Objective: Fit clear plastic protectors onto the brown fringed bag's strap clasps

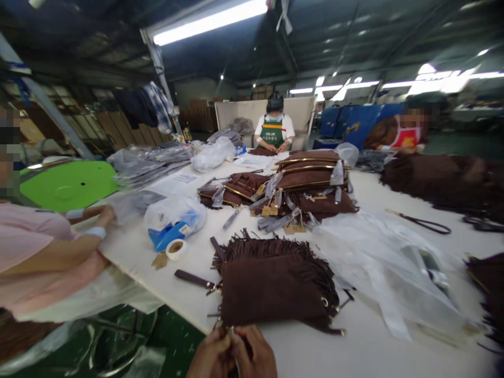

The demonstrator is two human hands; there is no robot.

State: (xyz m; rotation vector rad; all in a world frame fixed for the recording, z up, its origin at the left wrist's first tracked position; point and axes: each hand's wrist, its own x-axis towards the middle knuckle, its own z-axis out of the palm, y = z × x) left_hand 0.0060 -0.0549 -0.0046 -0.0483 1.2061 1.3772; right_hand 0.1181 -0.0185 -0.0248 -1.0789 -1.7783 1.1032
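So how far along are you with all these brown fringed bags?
Done, it seems: a stack of bags with tags and plastic slips sits mid-table. In hand: both hands, left hand and right hand, meet at the near edge of one fringed bag, pinching something small that I cannot make out. Left: clear plastic bags lie unused beside it, and more brown bags wait at the right.

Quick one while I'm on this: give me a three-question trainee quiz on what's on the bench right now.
1. True or false: the left hand and right hand meet at the near edge of the fringed brown bag.
2. What colour is the tape dispenser?
3. The stacked bags lie: A) beyond the fringed bag, B) on the floor.

Key: 1 true; 2 blue; 3 A.
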